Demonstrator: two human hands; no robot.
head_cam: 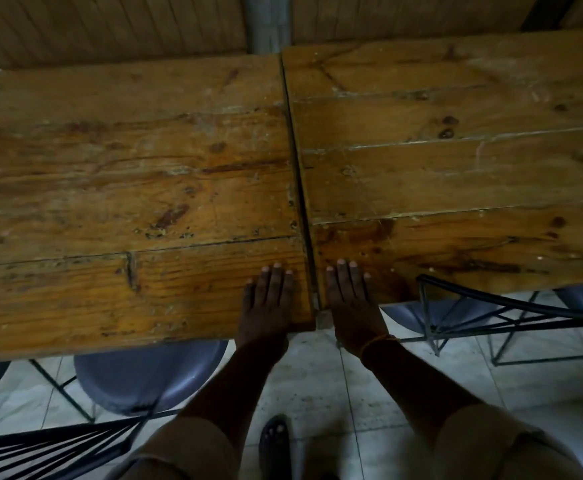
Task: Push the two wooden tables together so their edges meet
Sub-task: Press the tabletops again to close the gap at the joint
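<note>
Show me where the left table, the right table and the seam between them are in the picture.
left table (127,161): head view, on the middle of its top.
right table (456,168): head view, on the middle of its top.
seam (298,174): head view, on the dark line midway along it.

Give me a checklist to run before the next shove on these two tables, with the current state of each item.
1. Left hand flat on the left table, near its inner corner: ok.
2. Right hand flat on the right table, near its inner corner: ok.
3. Fingers out of the seam: ok, both hands lie beside it, not over it.
4. Edges meeting along the seam: not ok, a thin dark gap shows, wider toward the near end.
5. Near edges in line: not ok, the left table sticks out further toward the person.
6. Chairs clear of the table legs: cannot tell, legs hidden under the tops.
</note>
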